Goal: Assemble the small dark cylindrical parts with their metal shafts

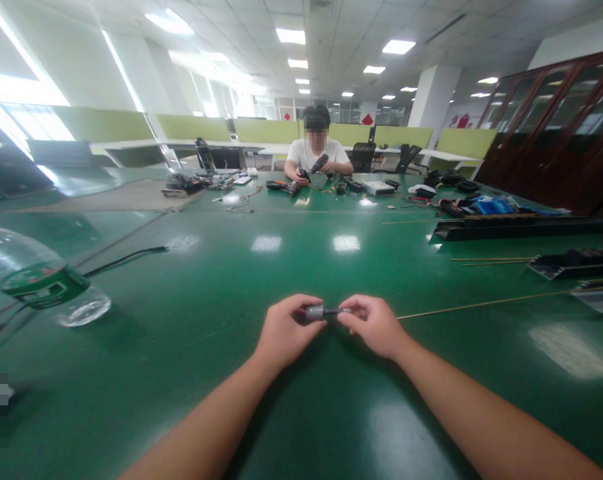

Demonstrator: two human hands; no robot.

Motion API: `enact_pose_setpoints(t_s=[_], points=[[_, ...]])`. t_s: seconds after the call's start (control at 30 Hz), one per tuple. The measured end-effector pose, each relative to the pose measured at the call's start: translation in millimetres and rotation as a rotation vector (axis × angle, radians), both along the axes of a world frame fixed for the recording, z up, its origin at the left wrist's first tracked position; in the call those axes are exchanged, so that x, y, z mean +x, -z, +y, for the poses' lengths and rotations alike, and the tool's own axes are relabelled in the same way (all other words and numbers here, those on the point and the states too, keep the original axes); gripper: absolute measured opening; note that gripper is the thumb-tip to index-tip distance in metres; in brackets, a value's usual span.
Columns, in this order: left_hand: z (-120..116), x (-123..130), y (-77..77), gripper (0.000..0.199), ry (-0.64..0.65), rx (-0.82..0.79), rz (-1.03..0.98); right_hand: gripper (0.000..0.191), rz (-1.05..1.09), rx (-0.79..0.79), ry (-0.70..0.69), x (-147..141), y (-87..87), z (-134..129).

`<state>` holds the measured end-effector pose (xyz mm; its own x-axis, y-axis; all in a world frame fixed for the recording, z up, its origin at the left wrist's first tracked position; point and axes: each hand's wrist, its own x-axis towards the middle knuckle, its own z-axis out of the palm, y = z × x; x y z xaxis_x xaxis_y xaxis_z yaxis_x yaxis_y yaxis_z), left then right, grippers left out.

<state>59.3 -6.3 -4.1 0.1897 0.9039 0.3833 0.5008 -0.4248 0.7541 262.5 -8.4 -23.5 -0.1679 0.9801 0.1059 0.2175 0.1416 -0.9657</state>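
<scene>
My left hand (291,330) is closed around a small grey cylinder (315,312) that looks like a little motor, held level just above the green tabletop. A thin dark shaft-like piece (331,312) runs from its right end toward my right hand (374,323). The thumb and fingers of that hand pinch the far end of this piece; a small metallic bit shows at the fingertips, too blurred to name. My palms hide the outer ends of both parts. Beyond my right hand, a thin brass-coloured rod (481,307) stretches away to the right.
A clear plastic bottle with a green label (49,283) is at the left, near a black cable (126,260). Dark metal channels (526,229) lie at the right. Across the table (221,267), a person (301,157) holds a drill-like tool (320,163) among scattered tools and parts.
</scene>
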Motion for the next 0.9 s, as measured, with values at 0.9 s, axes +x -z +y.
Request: enact_pose_setpoints(t_s=[0.9], points=[[7.1, -5.7, 3.7, 0.024, -0.075, -0.04, 0.04, 0.022, 0.036, -0.001, 0.049, -1.0, -4.0, -0.4]])
